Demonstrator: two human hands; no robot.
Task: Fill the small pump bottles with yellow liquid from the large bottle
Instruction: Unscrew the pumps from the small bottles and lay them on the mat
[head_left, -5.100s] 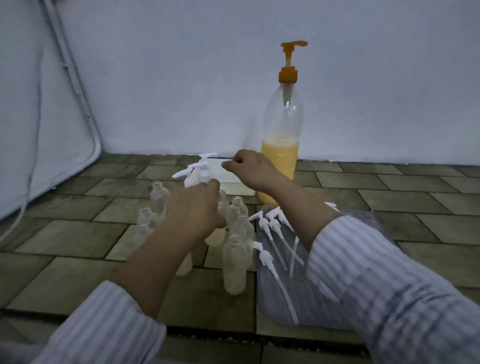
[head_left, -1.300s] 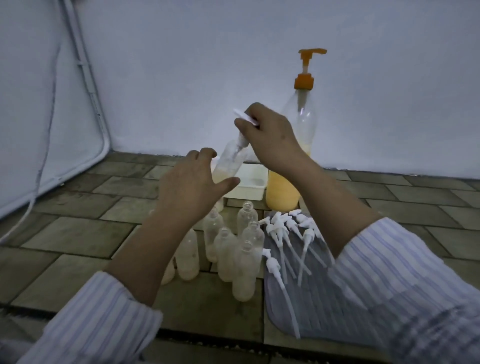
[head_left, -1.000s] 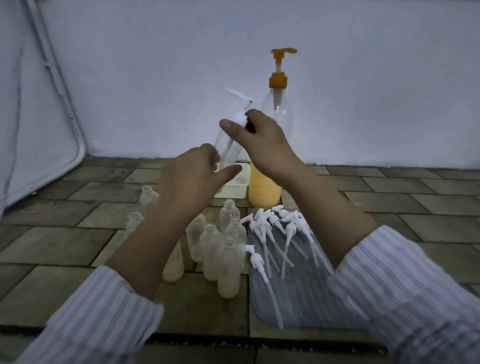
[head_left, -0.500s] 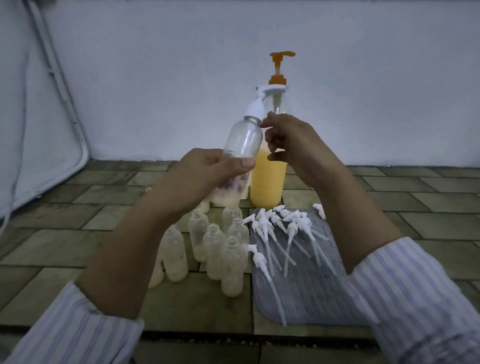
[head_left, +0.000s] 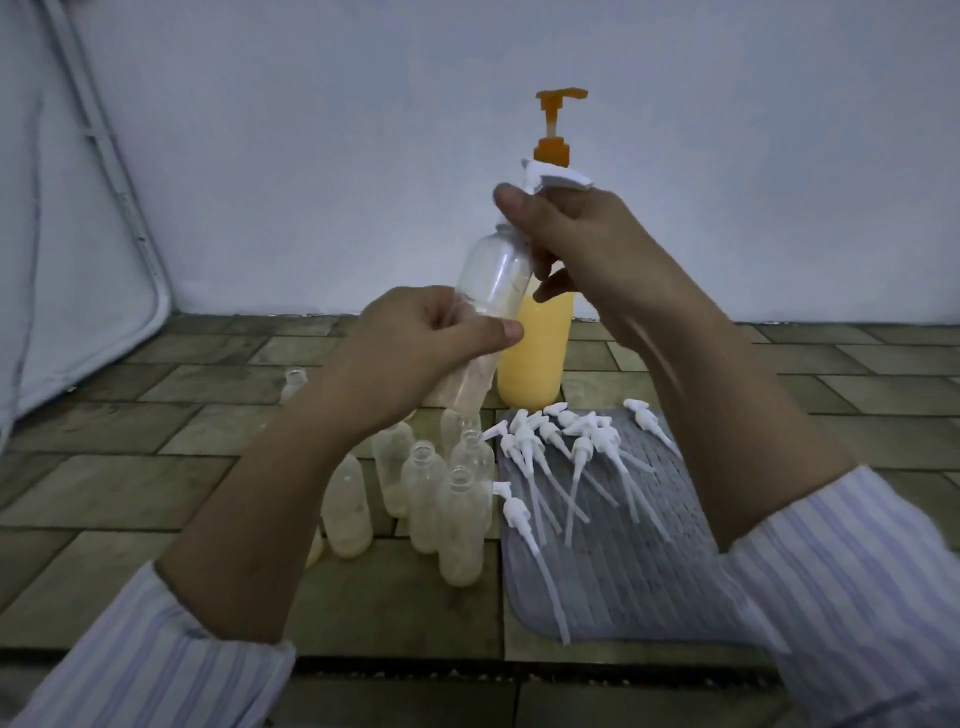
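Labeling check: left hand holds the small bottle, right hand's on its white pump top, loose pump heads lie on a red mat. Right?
Not quite: the head view shows the mat is grey, not red. The left hand holds the small bottle, the right hand is on its white pump top, and the loose pump heads lie there.

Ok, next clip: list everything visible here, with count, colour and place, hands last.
held small bottle: one, clear, tilted, raised in front of the large bottle
white pump head: one, on the held small bottle
large bottle: one, yellow liquid, orange pump, by the wall
open small bottles: at least six, clear, clustered on the floor
loose pumps: many, white, on the mat
mat: one, grey, right of the cluster
left hand: grips the held bottle's lower body
right hand: grips its pump collar
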